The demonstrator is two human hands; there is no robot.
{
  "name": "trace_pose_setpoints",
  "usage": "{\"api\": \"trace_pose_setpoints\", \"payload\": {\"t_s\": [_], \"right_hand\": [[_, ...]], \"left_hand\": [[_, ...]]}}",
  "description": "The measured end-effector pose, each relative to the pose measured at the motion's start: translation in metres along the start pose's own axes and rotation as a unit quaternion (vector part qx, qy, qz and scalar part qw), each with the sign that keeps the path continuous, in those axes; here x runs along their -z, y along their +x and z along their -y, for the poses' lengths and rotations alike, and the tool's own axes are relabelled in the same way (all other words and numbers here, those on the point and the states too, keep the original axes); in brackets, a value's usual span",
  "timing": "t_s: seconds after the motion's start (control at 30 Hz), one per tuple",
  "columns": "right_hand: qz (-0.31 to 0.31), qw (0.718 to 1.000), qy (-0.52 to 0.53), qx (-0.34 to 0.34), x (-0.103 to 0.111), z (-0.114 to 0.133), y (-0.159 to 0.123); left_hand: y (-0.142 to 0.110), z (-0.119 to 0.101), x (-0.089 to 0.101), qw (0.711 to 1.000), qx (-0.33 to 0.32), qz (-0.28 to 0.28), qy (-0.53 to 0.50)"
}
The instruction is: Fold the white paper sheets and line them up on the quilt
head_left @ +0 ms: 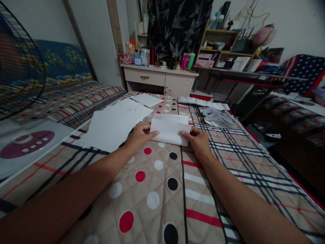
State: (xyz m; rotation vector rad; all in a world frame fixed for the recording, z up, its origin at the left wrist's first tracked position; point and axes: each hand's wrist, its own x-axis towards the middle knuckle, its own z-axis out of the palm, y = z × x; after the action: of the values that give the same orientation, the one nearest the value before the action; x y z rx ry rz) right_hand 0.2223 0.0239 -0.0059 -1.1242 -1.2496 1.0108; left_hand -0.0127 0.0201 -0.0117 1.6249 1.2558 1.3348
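A white sheet of paper (170,130) lies partly folded on the quilted bedspread (157,189), its near half turned up over the far half. My left hand (140,135) grips the sheet's left edge with fingers curled over it. At the right edge my right hand (199,139) pinches the same sheet. Both forearms reach in from the bottom of the view.
A loose pile of white sheets (114,123) lies left of the hands. Stacks of folded papers (203,102) and clear sleeves (217,118) lie at the far right of the bed. A fan (17,67) stands at left, a cluttered dresser (158,76) and shelves behind.
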Motion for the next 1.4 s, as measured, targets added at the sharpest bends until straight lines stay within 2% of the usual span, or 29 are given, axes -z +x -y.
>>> {"api": "trace_pose_setpoints", "payload": {"t_s": [0.17,0.27,0.4,0.5,0.57,0.7,0.77,0.87,1.0,1.1,1.4], "right_hand": [[0.028,0.999,0.017,0.000,-0.004,0.003,-0.004],[0.027,0.999,0.033,0.010,-0.003,0.002,-0.003],[-0.021,0.999,0.032,0.012,-0.001,0.000,-0.002],[-0.031,0.999,0.032,0.000,-0.002,0.002,-0.003],[-0.016,0.998,0.051,-0.015,-0.003,0.005,-0.004],[0.061,0.990,0.118,-0.049,-0.006,0.010,-0.008],[0.080,0.987,0.129,-0.058,-0.006,0.011,-0.009],[0.059,0.988,0.121,-0.070,-0.007,0.010,-0.010],[0.039,0.993,0.089,-0.066,-0.007,0.008,-0.009],[0.029,0.996,0.065,-0.049,-0.007,0.010,-0.010],[-0.069,0.994,0.082,-0.008,-0.005,0.010,-0.006]], "left_hand": [[-0.002,-0.005,-0.002,0.986,0.080,-0.053,-0.136],[-0.004,-0.005,-0.002,0.984,0.102,-0.051,-0.138],[-0.007,-0.007,-0.003,0.994,0.070,-0.011,-0.080],[-0.008,-0.010,-0.003,0.999,0.016,-0.018,-0.047],[-0.008,-0.010,-0.003,0.998,0.009,-0.038,-0.040],[-0.006,-0.005,-0.002,0.990,0.062,-0.085,-0.089],[-0.006,-0.004,-0.002,0.985,0.084,-0.102,-0.112],[-0.007,-0.005,-0.003,0.984,0.090,-0.099,-0.115],[-0.008,-0.011,-0.003,0.989,0.050,-0.098,-0.100],[-0.009,-0.014,-0.003,0.988,0.049,-0.102,-0.106],[-0.010,-0.008,-0.004,0.995,0.053,-0.048,-0.074]]}}
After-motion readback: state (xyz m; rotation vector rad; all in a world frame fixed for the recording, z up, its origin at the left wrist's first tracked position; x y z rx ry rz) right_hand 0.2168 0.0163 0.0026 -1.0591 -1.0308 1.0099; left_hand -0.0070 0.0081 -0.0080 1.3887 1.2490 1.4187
